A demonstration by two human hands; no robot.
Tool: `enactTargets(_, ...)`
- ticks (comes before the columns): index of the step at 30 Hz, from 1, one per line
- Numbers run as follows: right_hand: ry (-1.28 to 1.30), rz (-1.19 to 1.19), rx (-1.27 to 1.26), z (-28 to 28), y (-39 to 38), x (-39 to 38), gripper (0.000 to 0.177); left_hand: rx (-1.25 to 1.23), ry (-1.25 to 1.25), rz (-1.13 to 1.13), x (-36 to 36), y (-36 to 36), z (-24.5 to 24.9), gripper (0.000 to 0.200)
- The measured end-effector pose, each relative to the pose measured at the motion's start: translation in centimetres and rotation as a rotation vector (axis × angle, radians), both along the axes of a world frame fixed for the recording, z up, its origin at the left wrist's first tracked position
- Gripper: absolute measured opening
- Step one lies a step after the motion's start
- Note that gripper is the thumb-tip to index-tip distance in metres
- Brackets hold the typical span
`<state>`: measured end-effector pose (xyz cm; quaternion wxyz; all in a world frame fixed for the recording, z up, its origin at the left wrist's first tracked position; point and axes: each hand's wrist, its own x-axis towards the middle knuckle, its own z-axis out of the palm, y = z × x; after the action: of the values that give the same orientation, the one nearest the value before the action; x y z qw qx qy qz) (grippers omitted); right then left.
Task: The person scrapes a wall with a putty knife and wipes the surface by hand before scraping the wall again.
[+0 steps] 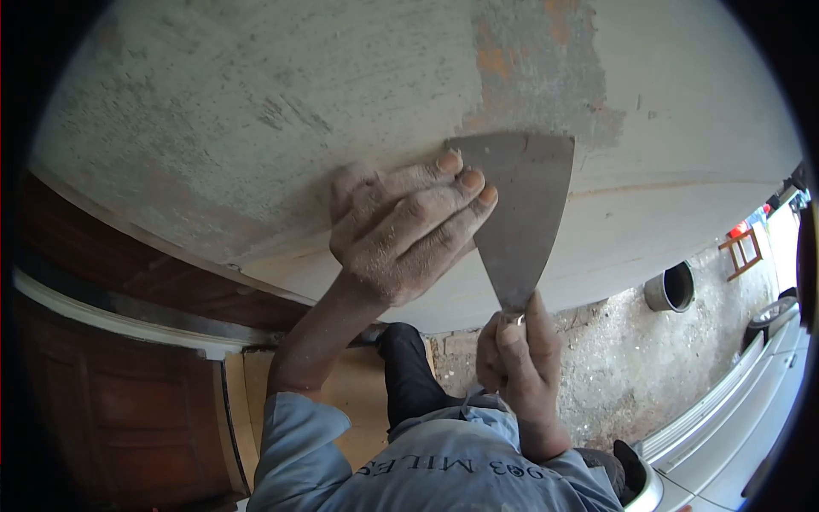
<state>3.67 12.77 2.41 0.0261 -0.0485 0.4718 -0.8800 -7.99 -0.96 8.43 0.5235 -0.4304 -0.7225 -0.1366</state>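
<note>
My right hand is closed around the handle of a wide scraper, a putty knife with a flat metal blade. The blade points up, and its broad edge meets a pale wall. Dusty and with fingers stretched out, my left hand rests its fingertips on the left side of the blade. Its thumb is mostly hidden. Just above the blade edge is a patch of bare grey and orange. Roughened, scratched paint covers the wall to the left.
A brown panelled door is at the lower left. On the debris-strewn ground to the right stand a dark bucket and a wooden stool. A silver car is parked at the lower right.
</note>
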Motion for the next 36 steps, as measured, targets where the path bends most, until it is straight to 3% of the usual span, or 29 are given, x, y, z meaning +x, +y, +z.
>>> enactTargets(20,-0.017,0.007,0.039,-1.1,0.2,-0.4,0.042,-0.06,0.101,-0.007,-0.7,-0.9,-1.2,0.011)
enactTargets(25,-0.019,0.003,0.005,-1.2,-0.3,0.2,0.046,-0.037,0.025,-0.001,-0.1,-0.9,-1.9,0.013)
enactTargets(28,-0.028,0.01,0.018,-1.2,0.1,-0.6,0.047,-0.086,0.109,0.014,-0.7,-1.2,-1.2,0.014)
enactTargets(33,-0.014,-0.018,0.014,-1.1,-0.6,0.4,0.043,-0.045,-0.01,0.005,0.2,-0.9,-1.8,0.013)
enactTargets(36,0.007,0.005,0.099,-0.9,-0.1,-0.4,0.045,-0.054,0.081,-0.004,-0.5,-1.1,-0.9,0.013)
